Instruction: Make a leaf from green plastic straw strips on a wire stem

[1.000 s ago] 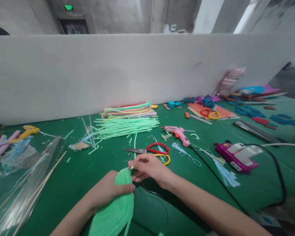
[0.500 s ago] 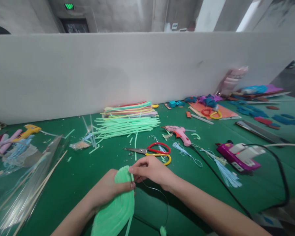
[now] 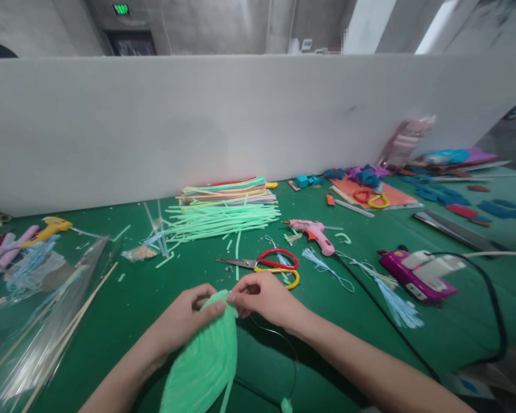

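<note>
A leaf-shaped piece made of light green strips lies under my hands on the green table. My left hand grips its upper left edge, thumb on top. My right hand pinches the pointed top end of the piece, fingers closed. A thin dark thread runs from my right hand down to a small green bit at the bottom edge.
Red-and-yellow scissors lie just beyond my hands. Behind them are loose green strips and a coloured stack. A pink glue gun, a purple glue gun with black cable and a clear plastic sleeve surround the spot.
My left thumb slid up from the side of the green piece to its top. My right hand came down to the tip and shifted slightly, pulling the thread along.
</note>
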Tool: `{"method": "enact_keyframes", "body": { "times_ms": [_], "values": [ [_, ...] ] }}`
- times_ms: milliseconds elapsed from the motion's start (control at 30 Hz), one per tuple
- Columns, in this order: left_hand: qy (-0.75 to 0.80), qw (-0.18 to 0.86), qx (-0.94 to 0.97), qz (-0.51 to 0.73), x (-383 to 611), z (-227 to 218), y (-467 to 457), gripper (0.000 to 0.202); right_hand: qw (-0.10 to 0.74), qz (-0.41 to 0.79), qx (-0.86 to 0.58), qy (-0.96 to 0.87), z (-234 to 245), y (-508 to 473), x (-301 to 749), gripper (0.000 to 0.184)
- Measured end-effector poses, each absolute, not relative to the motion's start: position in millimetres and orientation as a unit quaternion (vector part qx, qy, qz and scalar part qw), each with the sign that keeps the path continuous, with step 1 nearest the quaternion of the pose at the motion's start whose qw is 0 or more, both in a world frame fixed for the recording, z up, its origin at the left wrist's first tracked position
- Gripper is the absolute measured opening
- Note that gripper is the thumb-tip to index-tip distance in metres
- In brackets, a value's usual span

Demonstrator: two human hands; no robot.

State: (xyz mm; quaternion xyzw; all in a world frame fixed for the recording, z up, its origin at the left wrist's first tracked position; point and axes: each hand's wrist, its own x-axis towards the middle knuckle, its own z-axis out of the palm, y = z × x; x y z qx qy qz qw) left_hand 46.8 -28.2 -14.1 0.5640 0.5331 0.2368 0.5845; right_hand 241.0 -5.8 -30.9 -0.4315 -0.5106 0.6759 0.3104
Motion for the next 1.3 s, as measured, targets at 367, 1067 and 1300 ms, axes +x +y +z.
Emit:
{"method": "enact_keyframes", "body": {
  "times_ms": [367,1067,1300],
  "values": [
    [0.554,0.531,0.566,0.3,49,-14,-24,0.03,0.282,0.762,-0.413,-0.412,-26,-4,244,0.045],
    [0.566,0.521,0.557,0.314,52,-17,-23,0.021,0.257,0.606,-0.413,-0.63,-21,-8,256,0.059],
    [0.561,0.567,0.516,0.313,52,-17,-25,0.028,0.252,0.453,-0.372,-0.77,-20,-11,257,0.026]
  ]
}}
